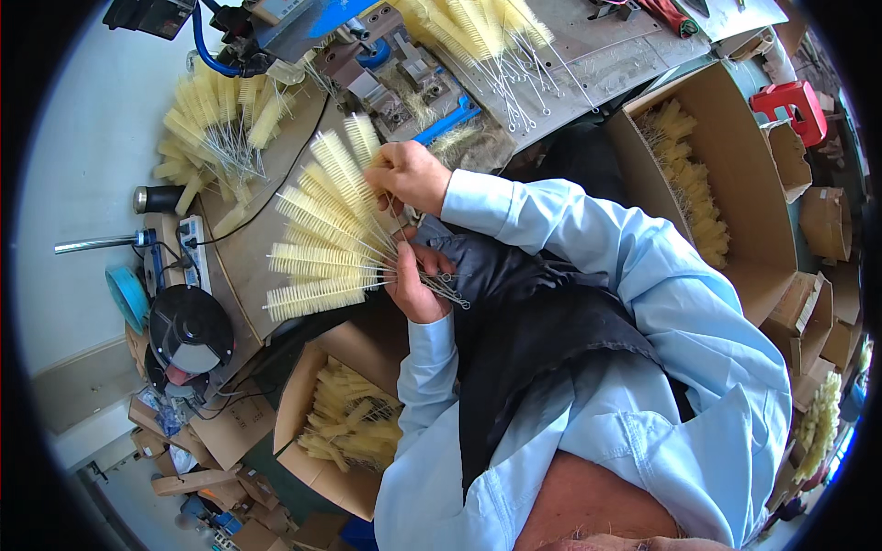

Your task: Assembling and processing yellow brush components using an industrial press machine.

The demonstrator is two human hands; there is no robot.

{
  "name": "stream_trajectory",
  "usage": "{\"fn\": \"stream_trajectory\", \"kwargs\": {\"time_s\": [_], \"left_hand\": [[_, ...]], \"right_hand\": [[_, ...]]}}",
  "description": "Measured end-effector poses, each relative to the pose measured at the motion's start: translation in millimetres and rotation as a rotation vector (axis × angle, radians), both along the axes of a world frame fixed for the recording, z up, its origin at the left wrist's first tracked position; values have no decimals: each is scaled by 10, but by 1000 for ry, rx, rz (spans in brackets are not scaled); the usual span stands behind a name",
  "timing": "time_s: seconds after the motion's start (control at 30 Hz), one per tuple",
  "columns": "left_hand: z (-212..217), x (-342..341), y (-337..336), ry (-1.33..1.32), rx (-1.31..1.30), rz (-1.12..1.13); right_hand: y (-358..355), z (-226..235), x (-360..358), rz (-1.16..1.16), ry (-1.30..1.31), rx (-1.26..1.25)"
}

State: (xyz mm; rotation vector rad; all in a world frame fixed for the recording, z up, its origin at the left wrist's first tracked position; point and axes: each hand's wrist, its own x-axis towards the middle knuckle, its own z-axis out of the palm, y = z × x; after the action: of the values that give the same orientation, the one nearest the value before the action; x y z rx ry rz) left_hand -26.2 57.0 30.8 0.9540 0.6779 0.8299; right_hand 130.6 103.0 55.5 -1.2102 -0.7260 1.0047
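A fan of pale yellow bottle brushes [326,220] with twisted wire stems spreads out in front of my lap. My left hand [418,283] is closed round the stems, and their looped wire ends stick out past the palm. At the fan's upper edge my right hand [411,176] is closed, its fingertips pinching a single brush [364,140] by the lower bristles or stem; the fingers partly hide the exact spot. Both hands are above the dark apron [551,321].
More brushes pile up on the bench at left [220,115] and on the metal table [478,32]. A metal fixture [404,87] stands between them. Cardboard boxes of brushes sit below left [303,464] and at right [753,174]. A black round machine [190,326] stands at far left.
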Motion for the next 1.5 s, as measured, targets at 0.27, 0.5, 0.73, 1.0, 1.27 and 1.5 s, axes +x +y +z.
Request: {"fn": "stream_trajectory", "kwargs": {"time_s": [0.27, 0.5, 0.73, 1.0, 1.27, 1.5], "left_hand": [[-47, -13, -144, 68, -15, 427], [-26, -98, 176, 48, -1, 572], [144, 163, 693, 78, 132, 594], [-108, 219, 1218, 103, 314, 650], [-116, 223, 1205, 140, 332, 625], [-94, 200, 1187, 146, 318, 611]], "right_hand": [[-167, 45, 19, -230, 329, -39], [-228, -19, 234, -156, 377, -79], [-81, 79, 379, -142, 424, -103], [-12, 271, 552, -74, 597, -227], [24, 209, 559, -40, 699, -207], [151, 154, 605, -15, 885, -188]]}}
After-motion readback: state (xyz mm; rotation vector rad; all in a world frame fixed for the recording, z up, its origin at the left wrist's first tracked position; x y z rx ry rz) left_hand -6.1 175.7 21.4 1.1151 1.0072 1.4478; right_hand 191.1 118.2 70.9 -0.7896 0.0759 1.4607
